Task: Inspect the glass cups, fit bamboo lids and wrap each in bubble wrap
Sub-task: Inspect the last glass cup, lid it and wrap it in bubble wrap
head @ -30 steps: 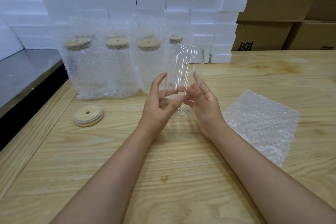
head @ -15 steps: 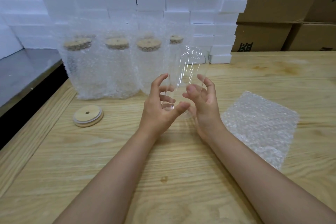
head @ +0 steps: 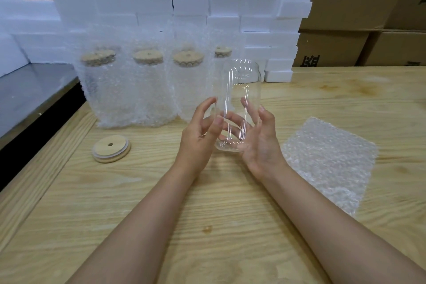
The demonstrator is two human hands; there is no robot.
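Observation:
A clear glass cup [head: 239, 90] without a lid stands upright between my hands, above the wooden table [head: 138, 203]. My right hand [head: 259, 143] cradles its base and lower wall with curled fingers. My left hand [head: 199, 136] touches the cup's left side with thumb and fingertips. A loose bamboo lid [head: 111, 148] with a small centre hole lies on the table to the left. A flat sheet of bubble wrap [head: 329, 161] lies to the right. Several lidded cups wrapped in bubble wrap [head: 147, 90] stand in a row behind.
Stacked white foam blocks [head: 184, 2] form a wall at the back. Cardboard boxes [head: 359, 14] are piled at the back right. A grey metal surface [head: 30, 94] adjoins the table on the left, lower than its raised edge.
The cup has turned and risen slightly in my hands. My right hand has opened round its base, palm now facing me. My left fingers have shifted along the left side.

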